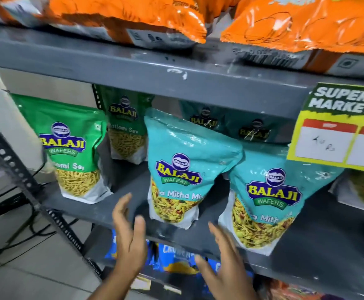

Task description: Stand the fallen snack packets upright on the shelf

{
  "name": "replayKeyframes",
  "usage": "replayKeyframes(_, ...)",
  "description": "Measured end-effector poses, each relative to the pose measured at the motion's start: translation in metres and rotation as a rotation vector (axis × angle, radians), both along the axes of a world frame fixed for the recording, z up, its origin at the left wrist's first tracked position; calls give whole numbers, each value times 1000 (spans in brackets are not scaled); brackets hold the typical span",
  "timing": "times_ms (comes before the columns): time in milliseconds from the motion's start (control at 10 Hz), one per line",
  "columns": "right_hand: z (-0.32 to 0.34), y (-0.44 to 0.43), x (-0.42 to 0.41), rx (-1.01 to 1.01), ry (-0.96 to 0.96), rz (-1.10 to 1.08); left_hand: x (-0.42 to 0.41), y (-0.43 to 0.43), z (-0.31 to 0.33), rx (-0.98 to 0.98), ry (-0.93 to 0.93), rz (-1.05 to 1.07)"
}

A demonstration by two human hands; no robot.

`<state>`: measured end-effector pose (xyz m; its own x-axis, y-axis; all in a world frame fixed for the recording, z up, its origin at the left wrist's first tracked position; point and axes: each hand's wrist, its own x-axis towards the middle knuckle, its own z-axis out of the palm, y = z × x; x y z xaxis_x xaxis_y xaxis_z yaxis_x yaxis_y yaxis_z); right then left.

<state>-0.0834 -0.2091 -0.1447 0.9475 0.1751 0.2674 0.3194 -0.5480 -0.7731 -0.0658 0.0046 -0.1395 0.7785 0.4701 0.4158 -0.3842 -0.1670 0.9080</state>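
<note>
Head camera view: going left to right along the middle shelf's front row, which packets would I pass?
Green sev packet → first teal mix packet → second teal mix packet. Further packets stand behind them in the shadow, and a yellow price tag hangs above at the right.

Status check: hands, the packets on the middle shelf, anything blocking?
Left hand and right hand open, empty, just short of the teal packet. It stands upright, as do the green packet and second teal packet. Nothing blocking.
</note>
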Motion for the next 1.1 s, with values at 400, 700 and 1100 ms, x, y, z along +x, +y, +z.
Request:
replayKeyframes(400,7,54,56,68,141,2,30,22,4,58,421,-273)
replayKeyframes(700,10,57,52,71,153,-21,28,22,12,42,399,-272)
replayKeyframes(1100,18,63,26,69,129,-41,24,26,7,73,462,-178)
